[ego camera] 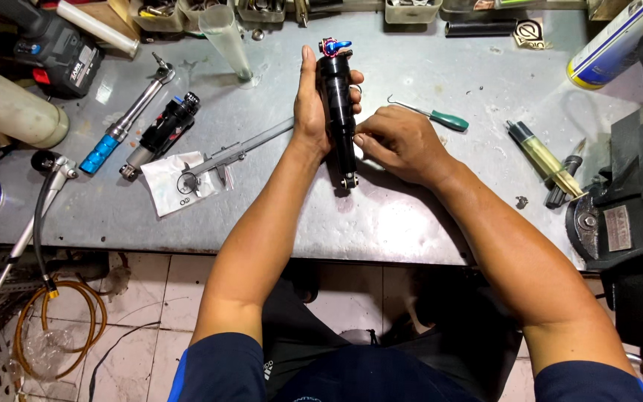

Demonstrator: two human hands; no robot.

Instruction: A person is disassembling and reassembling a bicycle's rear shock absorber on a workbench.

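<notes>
A black bicycle rear shock (338,104) with a blue lever and red knob at its far end lies lengthwise on the grey metal bench (411,216). My left hand (312,104) wraps around its body from the left. My right hand (402,143) rests against the shock's right side near its lower half, fingertips pinched at the body. What the fingertips pinch is too small to tell.
A steel caliper (236,155) lies on a white bag left of the shock. Farther left are a second black shock (164,132), a blue-handled torque wrench (124,123) and spray cans. A green-handled pick (440,117), a brass tool (543,158) and a bench vise (630,216) stand right.
</notes>
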